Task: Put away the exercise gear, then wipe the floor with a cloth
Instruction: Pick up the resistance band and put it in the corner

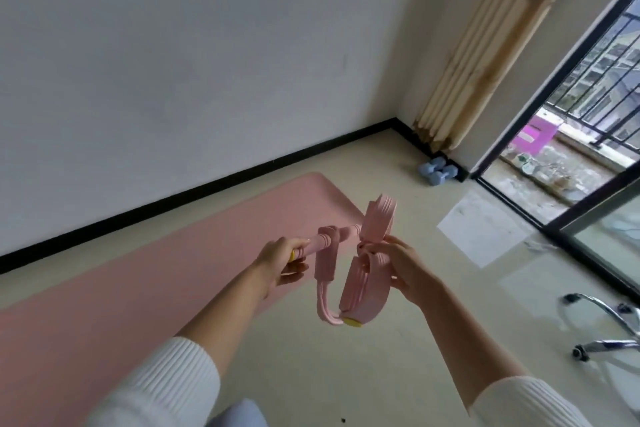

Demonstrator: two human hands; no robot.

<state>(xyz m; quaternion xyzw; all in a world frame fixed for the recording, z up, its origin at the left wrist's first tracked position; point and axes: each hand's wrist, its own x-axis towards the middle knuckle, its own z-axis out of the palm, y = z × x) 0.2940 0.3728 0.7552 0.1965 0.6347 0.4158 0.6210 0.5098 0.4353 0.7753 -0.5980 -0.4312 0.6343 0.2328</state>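
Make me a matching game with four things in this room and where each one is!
Things:
1. pink mat
2. blue dumbbells
3. pink pull rope
4. white sheet

Places:
A. held by the left hand and the right hand
B. in the corner under the curtain
C. flat on the floor along the wall
D. on the floor near the glass door

Pairs: 1-C, 2-B, 3-A, 4-D
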